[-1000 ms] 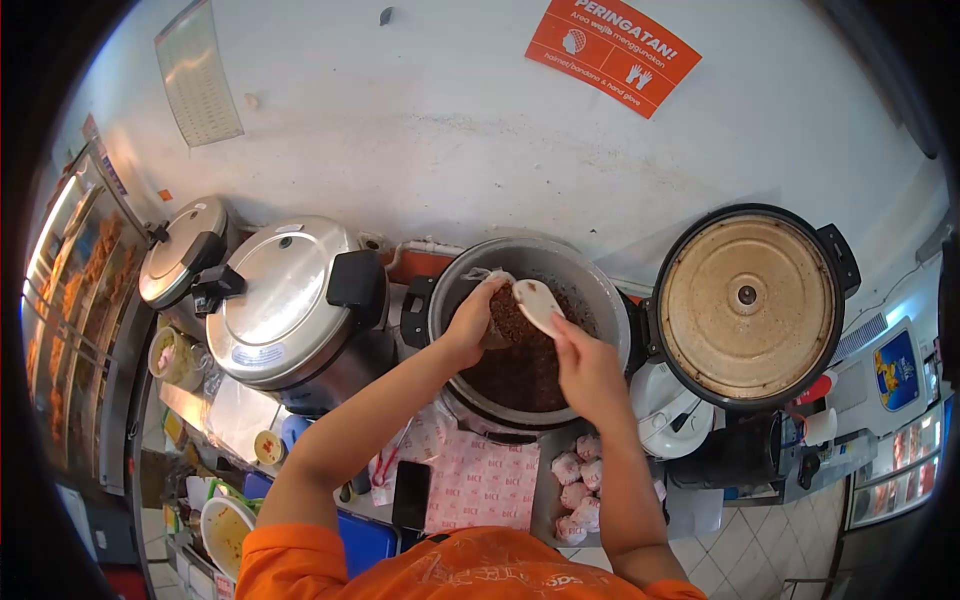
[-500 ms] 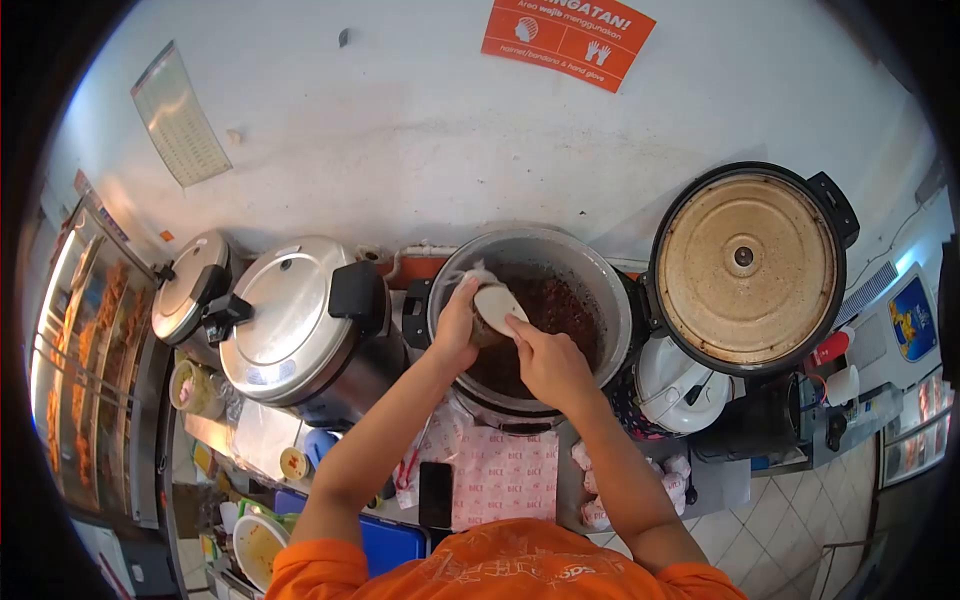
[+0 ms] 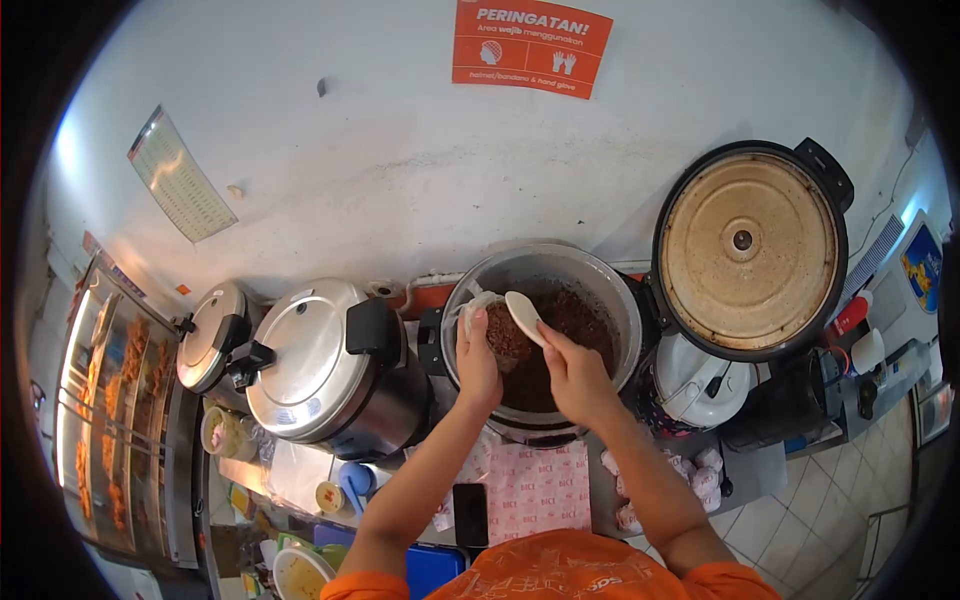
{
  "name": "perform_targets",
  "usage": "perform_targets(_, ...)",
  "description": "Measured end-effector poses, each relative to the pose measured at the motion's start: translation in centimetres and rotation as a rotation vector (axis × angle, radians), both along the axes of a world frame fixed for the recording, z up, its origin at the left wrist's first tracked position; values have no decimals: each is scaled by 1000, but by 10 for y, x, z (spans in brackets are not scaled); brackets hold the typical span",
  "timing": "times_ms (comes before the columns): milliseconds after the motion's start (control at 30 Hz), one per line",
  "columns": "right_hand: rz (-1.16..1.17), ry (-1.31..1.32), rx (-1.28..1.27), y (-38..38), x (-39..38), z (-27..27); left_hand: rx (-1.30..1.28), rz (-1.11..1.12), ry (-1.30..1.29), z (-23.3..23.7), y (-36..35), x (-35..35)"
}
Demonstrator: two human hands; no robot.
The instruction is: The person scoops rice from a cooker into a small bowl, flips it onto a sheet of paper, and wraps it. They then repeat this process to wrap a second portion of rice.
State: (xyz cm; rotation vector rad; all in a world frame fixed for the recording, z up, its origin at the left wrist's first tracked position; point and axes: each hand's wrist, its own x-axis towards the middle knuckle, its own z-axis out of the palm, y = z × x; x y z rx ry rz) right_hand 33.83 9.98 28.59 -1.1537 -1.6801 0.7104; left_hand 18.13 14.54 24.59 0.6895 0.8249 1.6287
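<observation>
An open rice cooker (image 3: 603, 290) holds dark reddish-brown rice (image 3: 575, 315). My left hand (image 3: 477, 362) grips a paper-lined cup (image 3: 500, 338) heaped with that rice, held over the pot's left side. My right hand (image 3: 576, 375) holds a white rice paddle (image 3: 524, 316) whose blade rests against the top of the heap. The cooker's round lid (image 3: 745, 248) stands raised on the right.
Two closed steel cookers (image 3: 320, 360) (image 3: 215, 335) stand to the left. Printed wrapping papers (image 3: 535, 492) and a dark phone (image 3: 470, 514) lie on the counter in front. Several wrapped rice balls (image 3: 690, 472) sit at the right. A glass display case (image 3: 120, 420) is far left.
The view has shifted so the pot sits lower in frame. The paddle moved from pressing on the cup's left to resting on top of the rice heap; both hands stay over the pot.
</observation>
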Motion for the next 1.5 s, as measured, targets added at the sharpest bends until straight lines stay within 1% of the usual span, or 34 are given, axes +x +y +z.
perform_targets(67,63,-272,-191,-28,-12,12,-36,21,-28,13,-3,8)
perform_targets(100,-1,-338,-84,-35,-24,4,-95,20,-65,13,0,7)
perform_targets(133,4,-339,-90,-36,-24,-1,-157,19,-102,12,2,6)
perform_targets(167,5,-438,-74,-37,-21,-3,-163,25,-106,12,4,5)
perform_targets(200,7,-536,-54,-36,-20,-1,-243,-9,-156,13,6,1)
perform_targets(233,12,-535,-57,-35,-19,-2,-324,-45,-204,14,7,-3)
perform_targets(300,36,-648,28,-31,-10,-3,-313,-26,-227,12,10,-8)
perform_targets(333,42,-652,34,-29,-4,-1,-299,-11,-254,9,12,-11)
perform_targets(400,71,-751,-17,-25,9,5,-300,-10,-284,2,17,-23)
perform_targets(467,84,-755,-21,-14,26,5,-301,-8,-308,10,15,-30)
perform_targets(533,90,-819,-62,7,40,-8,-378,40,-339,32,1,-32)
perform_targets(600,74,-759,-52,22,44,-12,-346,26,-333,31,-10,-33)
perform_targets(633,9,-812,68,24,42,-12,-298,-10,-362,33,-20,-32)
perform_targets(667,-4,-811,146,24,39,-9,-251,-48,-392,37,-30,-30)
perform_targets(733,-18,-560,399,18,28,-7,-269,-37,-398,44,-57,-22)
perform_targets(767,-10,-561,378,4,19,-6,-243,-46,-433,41,-72,-19)
perform_targets(833,207,51,-64,-32,1,-8,-234,-53,-490,41,-107,-9)
perform_targets(867,237,163,-142,-47,-7,-30,-263,-44,-501,36,-125,-5)
perform_targets(933,286,470,-477,-91,-15,-46,-250,-87,-516,21,-161,4)
perform_targets(967,274,464,-513,-109,-18,-59,-272,-91,-556,10,-180,8)
perform_targets(1000,251,659,-615,-126,-20,-77,-308,-84,-572,-3,-193,14)
perform_targets(1033,217,855,-713,-141,-20,-95,-383,-9,-547,-21,-207,21)
perform_targets(1067,200,846,-748,-153,-18,-112,-455,66,-518,-40,-219,25)
perform_targets(1133,177,1261,-1034,-168,-17,-144,-485,72,-494,-86,-238,27)
perform_targets(1167,260,1343,-1113,-170,-10,-160,-505,20,-407,-111,-248,26)
perform_targets(1200,248,1340,-1139,-172,-4,-166,-526,-33,-318,-138,-258,24)
perform_targets(1233,232,1378,-1250,-172,2,-170,-605,-56,-279,-168,-262,20)
perform_targets(1267,216,1414,-1354,-171,6,-174,-618,-50,-286,-182,-262,13)
perform_targets(1300,219,1438,-1273,-170,9,-190,-642,-75,-90,-192,-257,3)
perform_targets(1333,211,1438,-1278,-169,8,-199,-659,-106,108,-204,-251,-9)
perform_targets(1400,204,311,-568,-168,5,-215,-375,116,623,-249,-232,-31)
perform_targets(1433,143,54,-383,-171,0,-243,-373,116,619,-247,-221,-42)
perform_targets(1467,139,51,-383,-174,-7,-258,-208,74,1084,-243,-211,-54)
perform_targets(1500,170,-399,-313,-179,-15,-269,-18,22,1539,-241,-204,-61)
